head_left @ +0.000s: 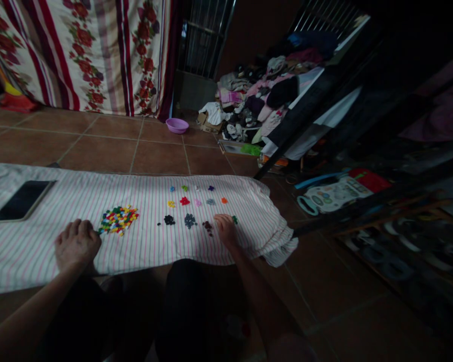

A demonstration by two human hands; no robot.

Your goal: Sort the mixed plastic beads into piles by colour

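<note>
My left hand [77,245] rests on the striped cloth with its fingers curled in, at the left edge of a mixed pile of small coloured pieces [119,219]. Whatever it may hold is hidden. My right hand [225,229] is low over the cloth, fingers pressed together, between a small brown cluster [207,227] and a green cluster [234,219] partly behind it. Anything between those fingertips is too small to make out. Other pieces lie sorted by colour: black [169,220], dark grey [190,220], yellow [171,204], red [184,201], light grey [210,201] and orange [224,200].
A striped cloth [143,251] covers the long low surface. A phone [23,200] lies at its left end. Beyond, a purple basin [177,125] stands on the tiled floor near a floral curtain [113,55]. Heaped clothes [264,95] and a dark slanting post [283,151] are right.
</note>
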